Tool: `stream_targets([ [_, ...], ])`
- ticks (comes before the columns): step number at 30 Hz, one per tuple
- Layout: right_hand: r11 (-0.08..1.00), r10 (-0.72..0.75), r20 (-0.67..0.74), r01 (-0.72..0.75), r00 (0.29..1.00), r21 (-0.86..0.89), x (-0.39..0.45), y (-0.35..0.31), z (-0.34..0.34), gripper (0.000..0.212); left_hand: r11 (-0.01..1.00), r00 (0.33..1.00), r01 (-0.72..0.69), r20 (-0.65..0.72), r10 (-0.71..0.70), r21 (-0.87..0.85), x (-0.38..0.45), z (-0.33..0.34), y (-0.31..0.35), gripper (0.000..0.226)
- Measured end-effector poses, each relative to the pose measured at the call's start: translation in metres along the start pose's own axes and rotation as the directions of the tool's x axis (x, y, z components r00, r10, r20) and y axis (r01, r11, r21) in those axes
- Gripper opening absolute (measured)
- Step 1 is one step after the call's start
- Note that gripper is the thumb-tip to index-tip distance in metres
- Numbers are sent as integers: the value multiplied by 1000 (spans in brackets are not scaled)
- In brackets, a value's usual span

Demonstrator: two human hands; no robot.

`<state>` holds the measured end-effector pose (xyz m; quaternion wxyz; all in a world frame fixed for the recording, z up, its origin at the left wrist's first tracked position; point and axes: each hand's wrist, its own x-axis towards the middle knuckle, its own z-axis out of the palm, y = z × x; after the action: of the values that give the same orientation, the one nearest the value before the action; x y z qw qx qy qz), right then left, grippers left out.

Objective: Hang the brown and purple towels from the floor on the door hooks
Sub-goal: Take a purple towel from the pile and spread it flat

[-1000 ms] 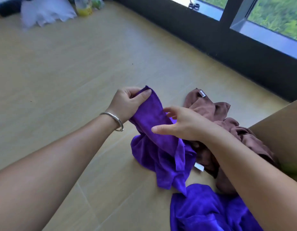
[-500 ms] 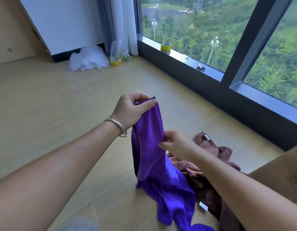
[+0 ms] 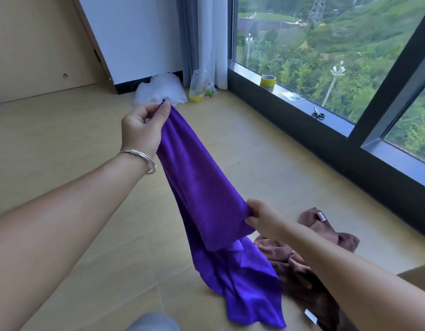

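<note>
Head view: left grip (image 3: 144, 126) pinches purple towel (image 3: 201, 187) corner at 11 o'clock, right grip (image 3: 262, 217) pinches its edge; trailing end could snag brown towel (image 3: 309, 256) at 5 o'clock.

A towel (image 3: 201, 187) stretches between the left hand (image 3: 144, 127), which is farther and higher, and the right hand (image 3: 261, 218), nearer and lower; its tail drapes below both hands. A second towel (image 3: 309, 259) lies on the floor (image 3: 63, 144) right of the right hand. Beyond the left hand sit bags (image 3: 163, 91). On the sill (image 3: 335, 115), far right of the left hand, rest a tape roll (image 3: 268, 80) and scissors (image 3: 318, 114).
</note>
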<state>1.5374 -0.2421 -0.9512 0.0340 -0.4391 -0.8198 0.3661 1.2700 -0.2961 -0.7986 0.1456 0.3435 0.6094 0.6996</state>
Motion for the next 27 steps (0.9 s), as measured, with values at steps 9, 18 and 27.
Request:
stream_targets([
  [9, 991, 81, -334, -40, 939, 126, -34, -137, -145, 14, 963, 940, 263, -242, -241, 64, 44, -98, 119, 5],
  [18, 993, -114, -372, 112, 921, -27, -27, -325, -269, 12, 912, 920, 336, -290, -264, 237, 103, -190, 239, 11],
  [27, 966, -257, -388, 218, 885, -142, -31, -443, -300, 11, 882, 931, 307, -306, -200, 358, 126, -265, 299, 12],
])
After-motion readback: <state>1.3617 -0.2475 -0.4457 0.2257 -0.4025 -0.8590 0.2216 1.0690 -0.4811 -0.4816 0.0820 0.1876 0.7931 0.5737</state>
